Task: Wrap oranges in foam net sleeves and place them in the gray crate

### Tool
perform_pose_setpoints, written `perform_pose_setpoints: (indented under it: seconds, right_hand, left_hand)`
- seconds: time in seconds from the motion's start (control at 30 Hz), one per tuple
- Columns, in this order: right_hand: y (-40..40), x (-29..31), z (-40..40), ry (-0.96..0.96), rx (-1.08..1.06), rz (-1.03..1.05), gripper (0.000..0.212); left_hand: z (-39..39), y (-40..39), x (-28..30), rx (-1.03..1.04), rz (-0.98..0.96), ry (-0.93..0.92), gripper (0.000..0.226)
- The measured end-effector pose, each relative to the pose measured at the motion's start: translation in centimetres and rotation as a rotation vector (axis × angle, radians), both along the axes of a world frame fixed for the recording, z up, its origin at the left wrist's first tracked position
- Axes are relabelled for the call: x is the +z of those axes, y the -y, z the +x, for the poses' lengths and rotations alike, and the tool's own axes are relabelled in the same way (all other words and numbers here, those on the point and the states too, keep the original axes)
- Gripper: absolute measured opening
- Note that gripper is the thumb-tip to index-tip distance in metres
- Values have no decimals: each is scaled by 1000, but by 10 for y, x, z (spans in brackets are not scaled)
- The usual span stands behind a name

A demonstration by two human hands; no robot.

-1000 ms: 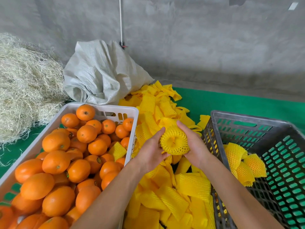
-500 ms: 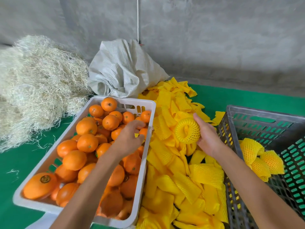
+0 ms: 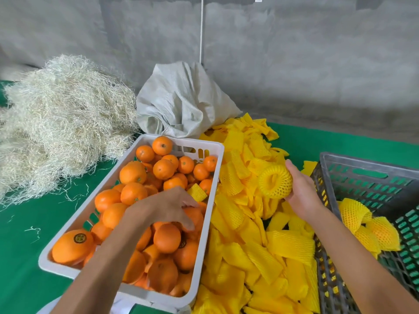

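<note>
While the left hand (image 3: 167, 206) curls over a bare orange (image 3: 192, 217), the right hand (image 3: 301, 191) cups the sleeved orange (image 3: 275, 181).

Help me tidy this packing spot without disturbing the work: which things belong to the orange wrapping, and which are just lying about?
Part of the job:
right hand holding wrapped orange
left hand on loose oranges
white crate
foam net sleeves
gray crate

Lying about:
straw pile
woven sack

Both forearms bare, apparently no sleeves visible.
</note>
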State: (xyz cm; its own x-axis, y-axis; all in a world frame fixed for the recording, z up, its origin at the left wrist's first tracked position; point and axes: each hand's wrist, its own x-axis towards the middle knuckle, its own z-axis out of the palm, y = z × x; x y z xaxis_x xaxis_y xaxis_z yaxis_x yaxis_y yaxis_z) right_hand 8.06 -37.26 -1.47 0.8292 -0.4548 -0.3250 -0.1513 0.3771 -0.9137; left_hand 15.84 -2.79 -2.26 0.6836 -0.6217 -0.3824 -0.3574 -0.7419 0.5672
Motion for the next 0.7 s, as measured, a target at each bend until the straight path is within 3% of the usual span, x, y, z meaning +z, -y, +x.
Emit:
perform_pose_setpoints:
  seconds: [0.2, 0.37, 0.47, 0.6, 0.7]
  right_hand:
    - [4, -3, 7, 6, 3, 1, 31]
    - [1, -13, 9, -3, 50, -71, 40]
    - [0, -11, 10, -46, 2, -90, 57]
    - [2, -12, 13, -12, -42, 26, 62]
    - [3, -11, 15, 6, 3, 61, 58]
  left_hand:
    - [15, 30, 36, 242, -522, 139, 70]
    - [-8, 119, 28, 270, -865, -238, 73]
    - [-16, 159, 14, 303, -998, -414, 70]
    - [-17, 179, -2, 292, -1001, -668, 94]
    - [-13, 178, -7, 239, -999, -708, 87]
